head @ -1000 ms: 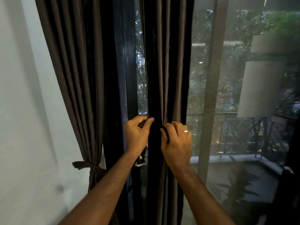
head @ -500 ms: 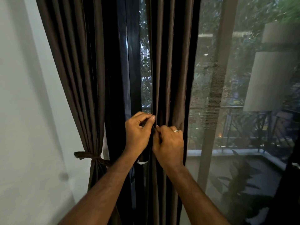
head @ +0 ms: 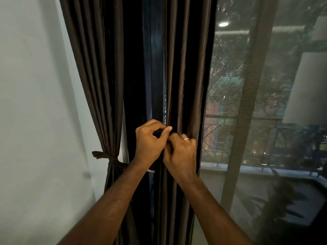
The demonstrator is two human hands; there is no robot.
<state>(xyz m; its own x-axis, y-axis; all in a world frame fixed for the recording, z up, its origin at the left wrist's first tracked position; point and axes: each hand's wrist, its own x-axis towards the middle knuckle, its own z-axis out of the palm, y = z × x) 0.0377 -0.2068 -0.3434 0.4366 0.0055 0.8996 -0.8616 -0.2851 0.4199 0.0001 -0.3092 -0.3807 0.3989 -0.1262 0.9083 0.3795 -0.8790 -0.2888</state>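
Observation:
A gathered dark brown curtain panel (head: 185, 76) hangs in front of the window, in the middle of the view. My left hand (head: 149, 143) pinches a dark piece at the panel's left edge between thumb and curled fingers. My right hand (head: 182, 152), with a ring on one finger, grips the same curtain folds just to the right and slightly lower. Both hands touch each other. What sits between the fingers is hidden.
A second brown curtain (head: 99, 76) hangs at the left, bound by a knotted tie-back (head: 108, 157) against the white wall (head: 31, 121). A dark window frame (head: 152, 68) stands between the curtains. To the right is a mesh-screened window (head: 265, 103) over a balcony.
My right hand has moved left until it touches my left hand, bunching the curtain folds tighter. The view has shifted closer to the curtain.

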